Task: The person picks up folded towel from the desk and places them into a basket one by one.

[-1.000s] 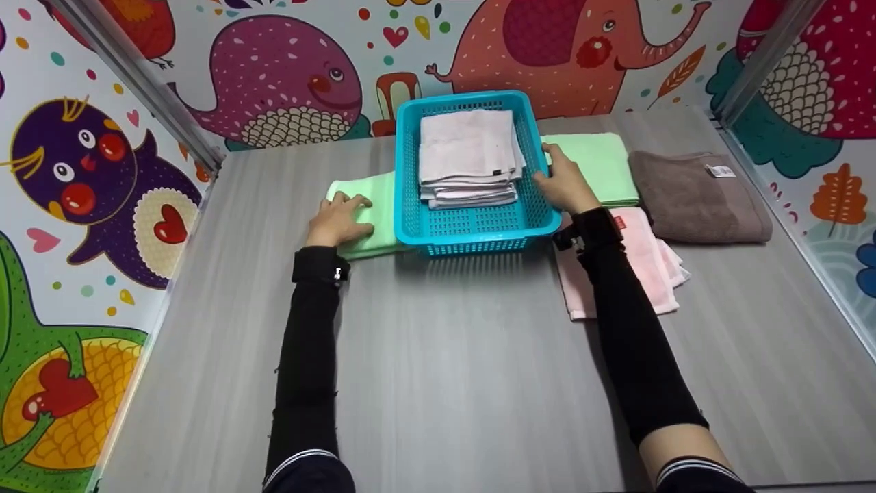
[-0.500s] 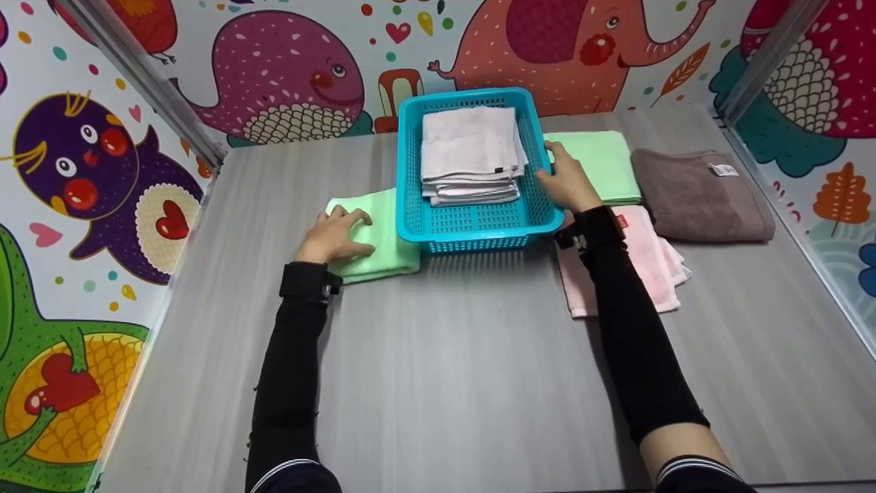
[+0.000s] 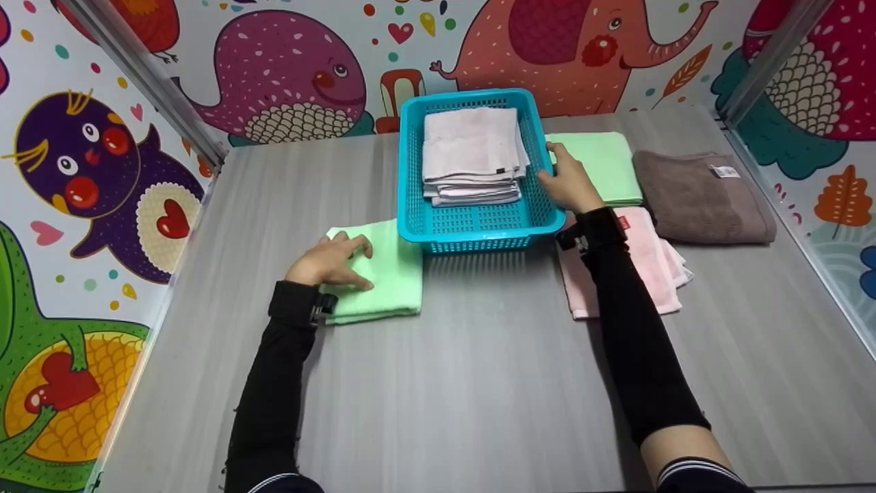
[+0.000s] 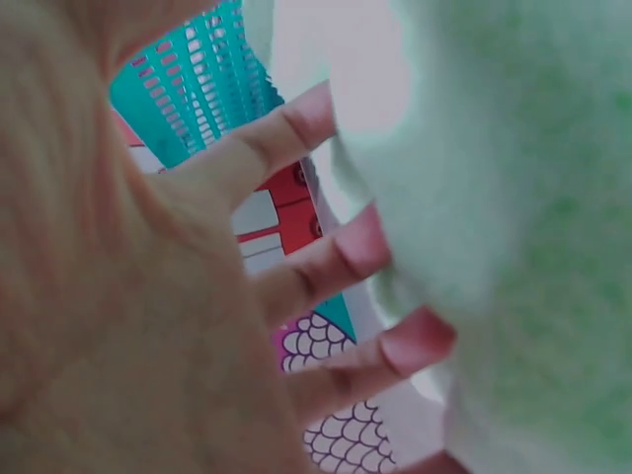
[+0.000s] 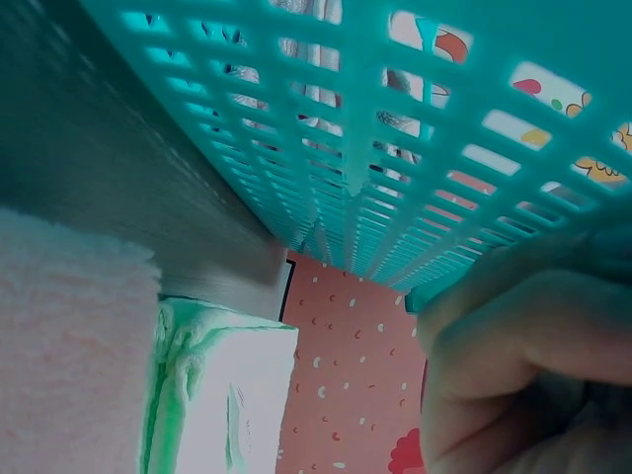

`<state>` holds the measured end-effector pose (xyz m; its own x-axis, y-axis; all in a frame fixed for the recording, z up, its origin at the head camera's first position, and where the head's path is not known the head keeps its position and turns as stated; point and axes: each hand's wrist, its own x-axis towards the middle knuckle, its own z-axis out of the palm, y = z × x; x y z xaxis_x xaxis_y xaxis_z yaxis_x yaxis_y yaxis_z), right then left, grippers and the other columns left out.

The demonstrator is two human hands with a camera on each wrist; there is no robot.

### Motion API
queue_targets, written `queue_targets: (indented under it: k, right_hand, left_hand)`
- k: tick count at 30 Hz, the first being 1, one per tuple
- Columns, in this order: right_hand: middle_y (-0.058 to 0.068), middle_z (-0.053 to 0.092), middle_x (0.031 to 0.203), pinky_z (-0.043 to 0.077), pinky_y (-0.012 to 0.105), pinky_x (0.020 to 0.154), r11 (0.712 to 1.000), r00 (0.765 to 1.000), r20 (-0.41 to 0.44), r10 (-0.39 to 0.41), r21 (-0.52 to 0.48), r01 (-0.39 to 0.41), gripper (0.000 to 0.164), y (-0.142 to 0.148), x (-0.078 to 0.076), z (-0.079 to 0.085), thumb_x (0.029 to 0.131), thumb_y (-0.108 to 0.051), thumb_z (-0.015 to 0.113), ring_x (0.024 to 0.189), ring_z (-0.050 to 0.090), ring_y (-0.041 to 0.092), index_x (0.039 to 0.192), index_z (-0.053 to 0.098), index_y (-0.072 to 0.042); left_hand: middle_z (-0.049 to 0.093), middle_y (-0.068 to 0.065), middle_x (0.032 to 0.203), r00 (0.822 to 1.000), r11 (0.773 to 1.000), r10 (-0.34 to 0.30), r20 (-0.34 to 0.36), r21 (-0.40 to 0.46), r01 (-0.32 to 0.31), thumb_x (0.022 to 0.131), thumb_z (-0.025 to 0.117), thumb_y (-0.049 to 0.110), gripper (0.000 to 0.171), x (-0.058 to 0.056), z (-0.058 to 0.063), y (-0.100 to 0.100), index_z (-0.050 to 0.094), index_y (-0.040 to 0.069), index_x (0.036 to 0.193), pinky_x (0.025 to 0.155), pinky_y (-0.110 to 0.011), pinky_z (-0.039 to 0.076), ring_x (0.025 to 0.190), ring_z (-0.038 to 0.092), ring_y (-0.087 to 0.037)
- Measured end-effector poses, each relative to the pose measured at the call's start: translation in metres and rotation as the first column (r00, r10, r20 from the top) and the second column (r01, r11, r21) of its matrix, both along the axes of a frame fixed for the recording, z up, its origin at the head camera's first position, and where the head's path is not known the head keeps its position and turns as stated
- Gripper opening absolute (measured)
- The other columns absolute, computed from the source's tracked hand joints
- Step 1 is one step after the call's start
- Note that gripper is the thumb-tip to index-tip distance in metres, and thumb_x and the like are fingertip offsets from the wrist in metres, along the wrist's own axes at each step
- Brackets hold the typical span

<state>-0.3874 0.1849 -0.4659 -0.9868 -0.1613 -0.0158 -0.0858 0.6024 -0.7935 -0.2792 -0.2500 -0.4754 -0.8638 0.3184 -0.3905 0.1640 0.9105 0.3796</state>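
My left hand [image 3: 330,261] rests on a folded light-green towel [image 3: 393,274], fingers spread and fingertips touching its top. In the left wrist view that towel [image 4: 523,217] fills the right side, beside the fingertips. Part of the towel's far right corner is hidden by a blue plastic basket [image 3: 479,239]. The right rim of the basket is gripped by my right hand [image 3: 569,181]; the right wrist view shows curled fingers [image 5: 533,326] at the rim, close to the slotted wall. Inside the basket lies a stack of folded pale-pink towels [image 3: 471,144].
Right of the basket lie another folded green towel [image 3: 609,164], a brown towel [image 3: 698,198] with a white label, and pink towels [image 3: 647,260] partly under my right forearm. Printed wall panels [image 3: 287,68] border the grey table [image 3: 479,383] at the back and sides.
My left hand has drawn the left green towel toward me, and more of it shows out from behind the basket. The right hand and basket have hardly moved.
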Motion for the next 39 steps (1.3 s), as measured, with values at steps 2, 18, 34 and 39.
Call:
queue_targets:
  k: [2, 18, 34, 39]
  right_hand:
    - [0.033, 0.050, 0.149, 0.047, 0.062, 0.106, 1.000, 1.000, -0.001, -0.005, -0.005, 0.005, 0.062, 0.000, 0.000, 0.000, 0.104, -0.010, 0.045, 0.134, 0.055, 0.046, 0.162, 0.023, -0.003]
    - [0.032, 0.048, 0.151, 0.047, 0.062, 0.106, 1.000, 1.000, 0.010, -0.009, 0.001, 0.009, 0.063, 0.000, -0.001, 0.001, 0.104, -0.012, 0.045, 0.136, 0.054, 0.046, 0.163, 0.023, -0.004]
    - [0.033, 0.050, 0.149, 0.049, 0.062, 0.104, 1.000, 1.000, 0.007, 0.009, -0.011, -0.009, 0.063, -0.001, 0.001, 0.002, 0.105, -0.012, 0.043, 0.135, 0.055, 0.045, 0.163, 0.022, -0.004]
    - [0.032, 0.048, 0.152, 0.048, 0.061, 0.105, 1.000, 1.000, 0.012, -0.010, -0.013, 0.011, 0.063, -0.001, 0.001, 0.000, 0.105, -0.011, 0.044, 0.137, 0.053, 0.044, 0.164, 0.022, -0.005]
  left_hand:
    - [0.052, -0.019, 0.126, 1.000, 1.000, -0.008, 0.016, -0.008, 0.008, 0.083, 0.085, 0.039, 0.054, 0.005, 0.002, 0.002, 0.059, 0.019, 0.126, 0.094, -0.057, 0.048, 0.115, 0.046, -0.040]
    - [0.050, -0.016, 0.116, 0.994, 0.995, -0.068, 0.089, 0.077, 0.061, 0.090, 0.080, 0.034, 0.039, 0.023, 0.006, 0.005, 0.059, 0.013, 0.116, 0.080, -0.041, 0.043, 0.095, 0.050, -0.028]
    - [0.041, -0.039, 0.152, 0.983, 0.988, 0.152, 0.100, -0.020, -0.151, 0.092, 0.075, 0.048, 0.104, 0.021, -0.003, 0.005, 0.024, -0.018, 0.154, 0.114, -0.056, 0.041, 0.136, 0.050, -0.047]
    - [0.044, -0.035, 0.152, 0.993, 0.993, 0.006, 0.121, 0.116, -0.020, 0.101, 0.067, 0.031, 0.081, 0.017, -0.009, 0.006, 0.026, -0.013, 0.156, 0.116, -0.055, 0.038, 0.141, 0.045, -0.045]
